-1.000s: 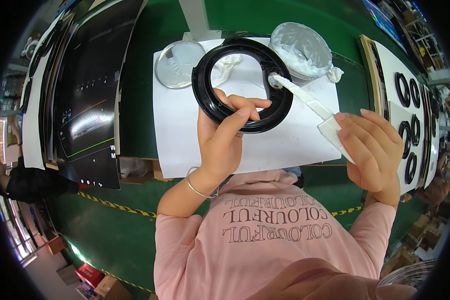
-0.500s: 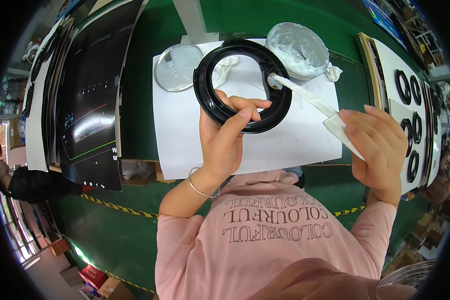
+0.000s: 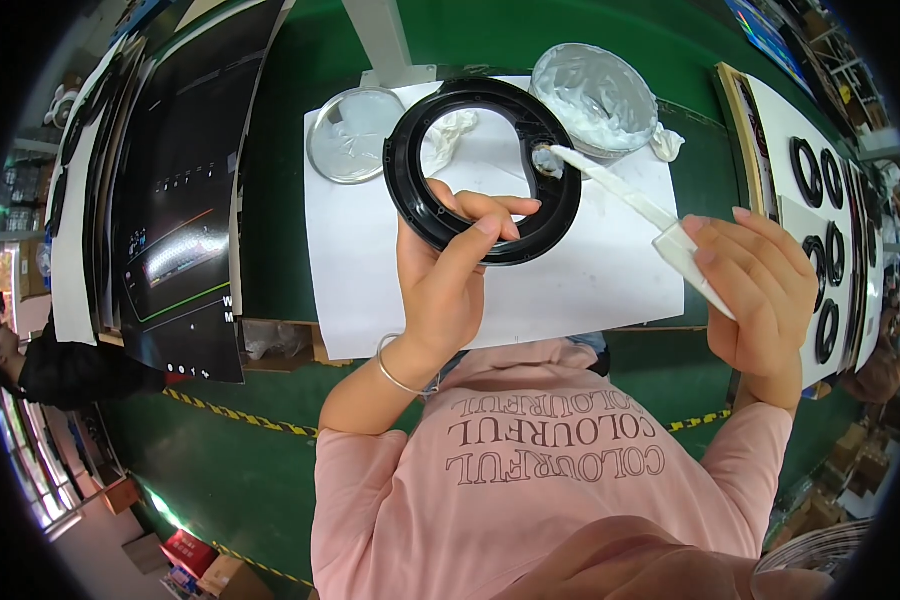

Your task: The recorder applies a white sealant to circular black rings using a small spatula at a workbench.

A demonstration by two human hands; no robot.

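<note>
The left hand [image 3: 445, 270] has its thumb and fingers closed around the near edge of the black ring [image 3: 403, 185], which it holds up over the white paper [image 3: 370, 280]; the right hand [image 3: 760, 290] pinches the thick end of the white flat stick [image 3: 625, 195], and the stick's thin tip is at the small round hole [image 3: 543, 158] on the ring's right side; I can't tell if the tip is touching it; the ring looks smooth and is held only by its near edge, so a hard push at the hole could make it tip or slip; the stick looks thin and is held far from its tip, so a small wobble could smear white paste onto the shiny black part; too much paste could also drip on the paper.
</note>
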